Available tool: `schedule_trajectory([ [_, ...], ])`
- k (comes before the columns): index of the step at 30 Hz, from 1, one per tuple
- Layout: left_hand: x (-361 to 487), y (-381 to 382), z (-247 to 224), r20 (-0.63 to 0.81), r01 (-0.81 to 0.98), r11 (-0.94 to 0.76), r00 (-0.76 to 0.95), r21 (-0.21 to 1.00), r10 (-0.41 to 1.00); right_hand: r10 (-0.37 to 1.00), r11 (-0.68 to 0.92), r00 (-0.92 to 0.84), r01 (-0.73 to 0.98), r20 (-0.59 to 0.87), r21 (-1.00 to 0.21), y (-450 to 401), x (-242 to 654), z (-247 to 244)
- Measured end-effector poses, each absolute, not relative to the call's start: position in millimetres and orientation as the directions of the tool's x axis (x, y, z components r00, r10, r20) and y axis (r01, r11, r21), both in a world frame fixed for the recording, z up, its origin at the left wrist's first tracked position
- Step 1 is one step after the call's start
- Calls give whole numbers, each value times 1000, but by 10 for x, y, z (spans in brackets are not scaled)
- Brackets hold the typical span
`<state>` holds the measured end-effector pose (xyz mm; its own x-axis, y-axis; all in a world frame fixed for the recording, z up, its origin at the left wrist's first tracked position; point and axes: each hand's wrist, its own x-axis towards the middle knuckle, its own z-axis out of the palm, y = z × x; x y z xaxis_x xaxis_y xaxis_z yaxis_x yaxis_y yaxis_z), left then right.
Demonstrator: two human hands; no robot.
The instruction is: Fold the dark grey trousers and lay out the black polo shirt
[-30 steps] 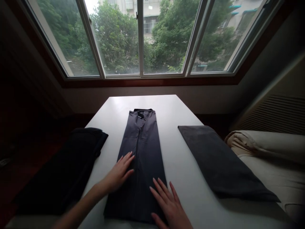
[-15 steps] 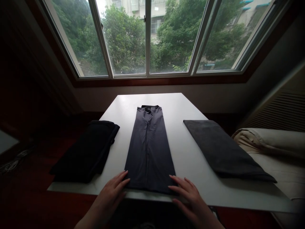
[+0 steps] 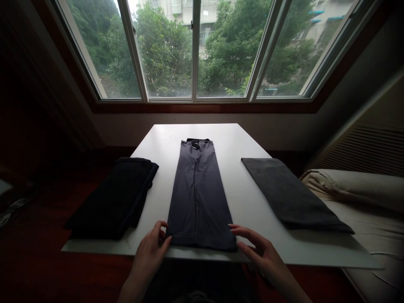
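Observation:
Folded dark grey-blue trousers (image 3: 197,198) lie lengthwise down the middle of the white table (image 3: 227,145), waistband toward the window and lower edge near the front. At their lower left corner, my left hand (image 3: 153,244) pinches the fabric edge between thumb and finger. My right hand (image 3: 260,248) is beside the lower right corner, thumb and fingers apart, fingertips close to the cloth's edge. It holds nothing.
A stack of folded black clothes (image 3: 113,198) lies on the table's left side. A folded dark grey garment (image 3: 290,193) lies on the right. Beyond it is beige padded fabric (image 3: 356,185). A window (image 3: 194,63) is behind the table.
My left hand has gone from lying spread by the corner to pinching it. My right hand has shifted slightly outward with its fingers apart. The trousers' lower edge sits slightly farther right.

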<state>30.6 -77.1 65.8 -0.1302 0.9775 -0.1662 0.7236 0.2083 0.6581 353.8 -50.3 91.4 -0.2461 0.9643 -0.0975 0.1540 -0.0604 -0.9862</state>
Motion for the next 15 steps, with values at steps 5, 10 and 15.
schedule_trajectory([
  [5, 275, -761, 831, -219, 662, 188, -37, 726, 975, 950, -41, -298, 169, -91, -985, -462, 3479, 891],
  [10, 245, -761, 946, -224, 572, 153, 55, 806, 973, 943, -47, -311, 223, -117, -974, -449, 3509, 870],
  [15, 192, -760, 926, -205, 489, 110, 145, 865, 968, 945, 31, -324, 244, -51, -969, -432, 3589, 724],
])
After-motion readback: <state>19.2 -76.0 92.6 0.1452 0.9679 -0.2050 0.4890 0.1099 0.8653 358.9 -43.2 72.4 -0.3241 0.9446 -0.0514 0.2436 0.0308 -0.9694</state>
